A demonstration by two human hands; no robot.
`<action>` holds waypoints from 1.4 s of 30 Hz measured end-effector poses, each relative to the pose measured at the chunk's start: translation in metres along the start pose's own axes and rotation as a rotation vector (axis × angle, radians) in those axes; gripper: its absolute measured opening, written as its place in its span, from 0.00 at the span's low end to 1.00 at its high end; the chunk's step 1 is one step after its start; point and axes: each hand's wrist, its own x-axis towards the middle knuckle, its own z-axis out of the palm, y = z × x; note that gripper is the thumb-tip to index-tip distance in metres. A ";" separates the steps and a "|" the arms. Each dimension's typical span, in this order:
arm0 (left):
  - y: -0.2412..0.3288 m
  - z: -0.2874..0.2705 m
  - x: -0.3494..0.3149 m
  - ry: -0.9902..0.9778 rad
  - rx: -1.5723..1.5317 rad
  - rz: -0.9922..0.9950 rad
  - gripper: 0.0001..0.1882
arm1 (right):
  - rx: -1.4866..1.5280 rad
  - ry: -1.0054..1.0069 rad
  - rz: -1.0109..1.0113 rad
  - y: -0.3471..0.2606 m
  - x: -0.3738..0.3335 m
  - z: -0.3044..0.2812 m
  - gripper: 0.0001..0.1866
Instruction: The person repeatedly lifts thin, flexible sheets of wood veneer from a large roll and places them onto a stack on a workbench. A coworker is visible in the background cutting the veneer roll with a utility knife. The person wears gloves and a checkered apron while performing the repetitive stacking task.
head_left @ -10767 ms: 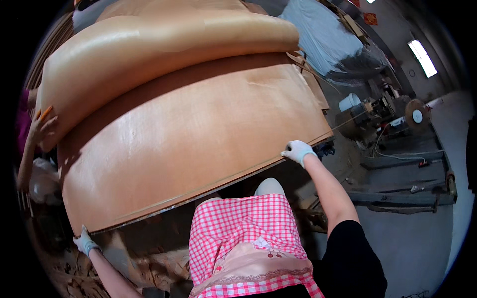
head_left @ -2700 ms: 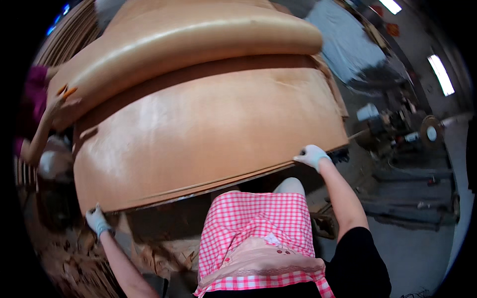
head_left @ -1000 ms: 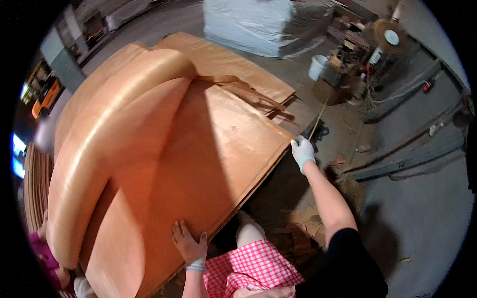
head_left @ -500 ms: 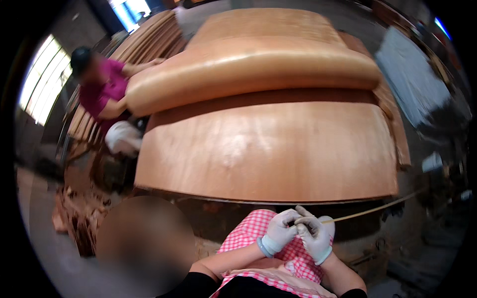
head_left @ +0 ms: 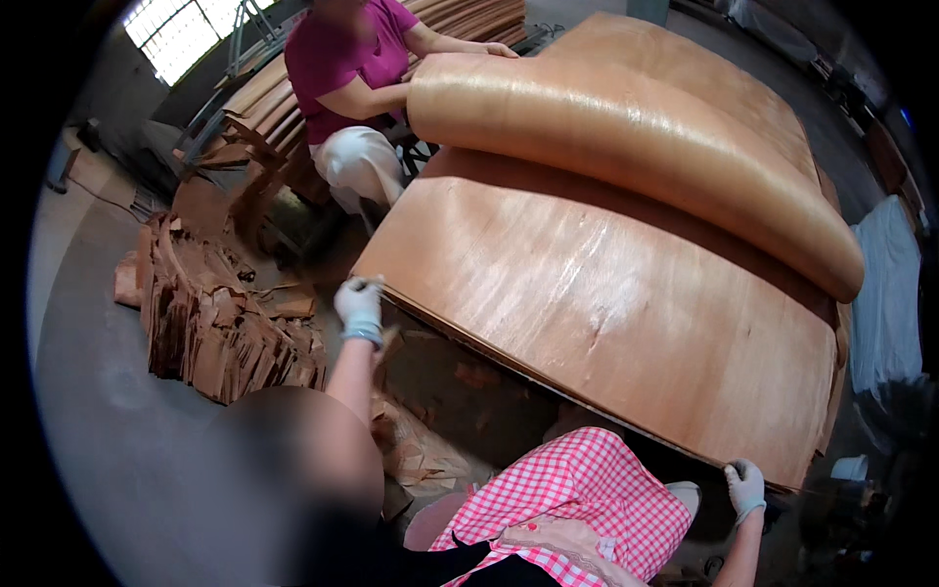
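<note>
A large, thin wood veneer sheet (head_left: pixel 548 284) lies on a broad stack in front of me, its far part bent over in a thick curl (head_left: pixel 636 137). My left hand (head_left: pixel 359 305), in a white glove, has its fingers closed at the sheet's near left corner. Also gloved, my right hand (head_left: pixel 745 487) pinches the near edge close to the right corner. My arms are spread wide. Whether a thin strip runs between my hands along that edge, I cannot tell.
A co-worker in a magenta shirt (head_left: pixel 337 68) sits at the far left, hands on the curl. Broken veneer scraps (head_left: pixel 220 313) are piled at the left. Long wood sheets (head_left: pixel 469 24) stand behind the co-worker. Pale plastic sheeting (head_left: pixel 885 293) is at the right.
My hands, together over my lap with a thin yellowish strip, have parted to the sheet's near edge, left hand to the left corner, right hand toward the right. The view has turned left.
</note>
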 end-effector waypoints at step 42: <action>-0.005 0.009 0.073 -0.204 1.005 -0.023 0.19 | -0.334 -0.113 0.290 -0.045 0.050 0.008 0.24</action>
